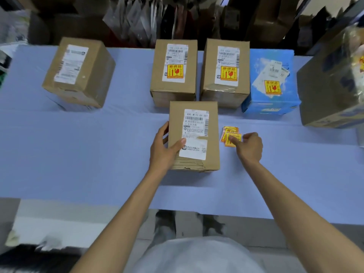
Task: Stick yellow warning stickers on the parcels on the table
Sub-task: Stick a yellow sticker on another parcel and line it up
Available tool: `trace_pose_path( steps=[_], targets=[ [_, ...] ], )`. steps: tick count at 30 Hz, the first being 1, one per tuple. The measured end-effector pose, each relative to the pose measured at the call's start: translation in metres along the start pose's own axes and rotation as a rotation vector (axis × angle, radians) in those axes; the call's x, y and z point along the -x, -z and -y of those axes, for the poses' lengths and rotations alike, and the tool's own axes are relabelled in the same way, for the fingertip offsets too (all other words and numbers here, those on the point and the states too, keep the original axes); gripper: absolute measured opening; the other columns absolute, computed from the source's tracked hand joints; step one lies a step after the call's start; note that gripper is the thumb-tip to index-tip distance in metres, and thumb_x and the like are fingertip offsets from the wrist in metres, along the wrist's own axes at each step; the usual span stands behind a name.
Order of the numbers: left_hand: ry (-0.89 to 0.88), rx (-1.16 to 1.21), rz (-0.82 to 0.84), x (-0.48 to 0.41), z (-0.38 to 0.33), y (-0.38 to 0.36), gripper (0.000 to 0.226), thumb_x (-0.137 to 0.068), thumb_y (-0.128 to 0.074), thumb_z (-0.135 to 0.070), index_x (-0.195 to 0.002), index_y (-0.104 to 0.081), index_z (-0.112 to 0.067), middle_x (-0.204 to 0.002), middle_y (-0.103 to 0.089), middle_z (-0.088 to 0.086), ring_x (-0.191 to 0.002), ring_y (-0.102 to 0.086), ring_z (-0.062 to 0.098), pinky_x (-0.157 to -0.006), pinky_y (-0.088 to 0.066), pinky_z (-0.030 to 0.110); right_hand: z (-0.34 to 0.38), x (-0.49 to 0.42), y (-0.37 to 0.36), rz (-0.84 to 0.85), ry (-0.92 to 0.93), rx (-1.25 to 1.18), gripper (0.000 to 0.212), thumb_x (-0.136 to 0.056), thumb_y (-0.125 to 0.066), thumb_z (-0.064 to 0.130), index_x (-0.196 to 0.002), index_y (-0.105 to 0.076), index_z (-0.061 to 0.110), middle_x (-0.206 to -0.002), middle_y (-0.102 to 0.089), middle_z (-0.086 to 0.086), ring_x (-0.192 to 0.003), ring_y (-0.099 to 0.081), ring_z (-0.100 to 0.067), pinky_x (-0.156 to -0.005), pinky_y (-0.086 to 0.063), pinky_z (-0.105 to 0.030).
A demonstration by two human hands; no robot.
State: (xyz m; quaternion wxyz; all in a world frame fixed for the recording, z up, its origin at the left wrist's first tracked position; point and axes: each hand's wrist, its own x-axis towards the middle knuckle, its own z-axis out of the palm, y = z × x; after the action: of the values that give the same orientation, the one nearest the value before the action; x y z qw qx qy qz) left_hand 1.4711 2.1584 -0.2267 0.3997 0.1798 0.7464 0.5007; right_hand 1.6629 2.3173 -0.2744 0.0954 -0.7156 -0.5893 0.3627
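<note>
A brown parcel (pixel 211 134) with a white shipping label and no yellow sticker stands in front of me on the blue table (pixel 98 154). My left hand (pixel 164 148) grips its left side, thumb lying on the label. Just right of it lies a small pile of yellow warning stickers (pixel 229 133); my right hand (pixel 249 146) has its fingertips on the top sticker, the other fingers curled. Behind stand two brown parcels (pixel 174 91) (pixel 225 93) and a blue parcel (pixel 271 103), each bearing a yellow sticker. A brown parcel (pixel 94 75) at the far left carries only a white label.
A large brown and blue carton (pixel 332 95) stands at the right end of the table. Dark shelves with bags and boxes fill the space behind the table. The table's near edge runs just in front of my body.
</note>
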Motion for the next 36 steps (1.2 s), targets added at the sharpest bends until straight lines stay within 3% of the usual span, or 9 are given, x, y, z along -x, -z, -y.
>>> trace_pose_path(
  steps=[7,15,18,21,24,27,31,33,36],
  targets=[
    [0.006,0.011,0.001,0.0,-0.001,0.0,0.07,-0.08,-0.076,-0.027,-0.14,-0.041,-0.033,-0.135,-0.054,-0.009,-0.117,-0.054,0.009,-0.075,-0.053,0.013,0.002,-0.01,-0.015,-0.032,-0.09,-0.062,0.033,-0.078,-0.077,0.029,-0.087,-0.051,0.012,-0.094,-0.063,-0.01,-0.09,-0.06,-0.031,-0.069,-0.044,-0.039],
    [0.026,-0.009,0.009,0.003,-0.008,-0.001,0.07,-0.08,-0.075,-0.023,-0.141,-0.041,-0.03,-0.135,-0.054,-0.007,-0.12,-0.055,0.013,-0.093,-0.051,0.031,0.01,0.002,0.002,-0.076,-0.076,-0.3,0.014,-0.086,-0.067,0.015,-0.079,-0.058,0.006,-0.078,-0.061,-0.011,-0.074,-0.057,-0.027,-0.067,-0.044,-0.033],
    [0.016,-0.149,-0.036,0.006,-0.021,-0.005,0.066,-0.082,-0.073,-0.019,-0.14,-0.042,-0.024,-0.137,-0.05,-0.002,-0.125,-0.049,0.016,-0.096,-0.043,0.028,0.039,0.02,0.018,-0.035,-0.024,-0.561,0.009,-0.088,-0.065,0.012,-0.084,-0.059,0.007,-0.078,-0.063,-0.007,-0.069,-0.062,-0.019,-0.065,-0.054,-0.033],
    [-0.12,-0.231,-0.153,0.012,-0.046,-0.013,0.049,-0.084,-0.069,-0.02,-0.129,-0.05,-0.023,-0.131,-0.05,-0.002,-0.12,-0.049,0.015,-0.096,-0.041,0.027,0.071,0.048,0.032,0.036,0.1,-0.706,0.009,-0.09,-0.064,0.011,-0.084,-0.057,0.011,-0.077,-0.066,-0.003,-0.065,-0.065,-0.013,-0.056,-0.056,-0.027],
    [-0.244,-0.149,-0.058,0.015,-0.078,-0.02,0.032,-0.085,-0.069,-0.03,-0.114,-0.059,-0.026,-0.113,-0.061,-0.008,-0.1,-0.059,0.006,-0.082,-0.049,0.018,0.097,0.078,0.038,0.193,0.288,-0.758,0.003,-0.089,-0.064,0.008,-0.088,-0.061,0.008,-0.076,-0.07,-0.001,-0.063,-0.067,-0.007,-0.05,-0.053,-0.021],
    [-0.269,-0.092,0.091,0.015,-0.101,-0.024,0.021,-0.085,-0.069,-0.034,-0.102,-0.062,-0.024,-0.095,-0.066,-0.01,-0.082,-0.061,0.0,-0.06,-0.043,0.005,0.116,0.098,0.038,0.293,0.427,-0.72,0.001,-0.089,-0.064,0.006,-0.088,-0.063,0.006,-0.073,-0.068,-0.002,-0.063,-0.064,-0.008,-0.049,-0.05,-0.02],
    [-0.311,-0.007,0.088,0.013,-0.111,-0.02,0.006,-0.089,-0.066,-0.023,-0.086,-0.062,-0.02,-0.081,-0.064,-0.007,-0.07,-0.058,-0.003,-0.059,-0.043,0.005,0.127,0.106,0.038,0.294,0.476,-0.737,0.002,-0.088,-0.063,0.004,-0.09,-0.063,0.004,-0.073,-0.067,-0.003,-0.065,-0.062,-0.008,-0.052,-0.049,-0.019],
    [-0.31,0.062,0.1,0.013,-0.114,-0.019,0.011,-0.089,-0.065,-0.019,-0.079,-0.062,-0.021,-0.077,-0.063,-0.006,-0.068,-0.058,-0.005,-0.062,-0.045,0.008,0.13,0.107,0.04,0.299,0.489,-0.748,0.005,-0.088,-0.064,0.005,-0.088,-0.066,0.009,-0.073,-0.07,0.0,-0.066,-0.065,-0.006,-0.053,-0.051,-0.018],
    [-0.271,0.111,0.122,0.014,-0.116,-0.017,0.01,-0.09,-0.065,-0.021,-0.08,-0.063,-0.021,-0.081,-0.066,-0.001,-0.079,-0.062,0.01,-0.073,-0.054,0.027,0.133,0.107,0.042,0.334,0.504,-0.766,0.01,-0.087,-0.064,0.005,-0.087,-0.067,0.014,-0.071,-0.072,0.005,-0.068,-0.067,-0.006,-0.054,-0.053,-0.018]
  ],
)
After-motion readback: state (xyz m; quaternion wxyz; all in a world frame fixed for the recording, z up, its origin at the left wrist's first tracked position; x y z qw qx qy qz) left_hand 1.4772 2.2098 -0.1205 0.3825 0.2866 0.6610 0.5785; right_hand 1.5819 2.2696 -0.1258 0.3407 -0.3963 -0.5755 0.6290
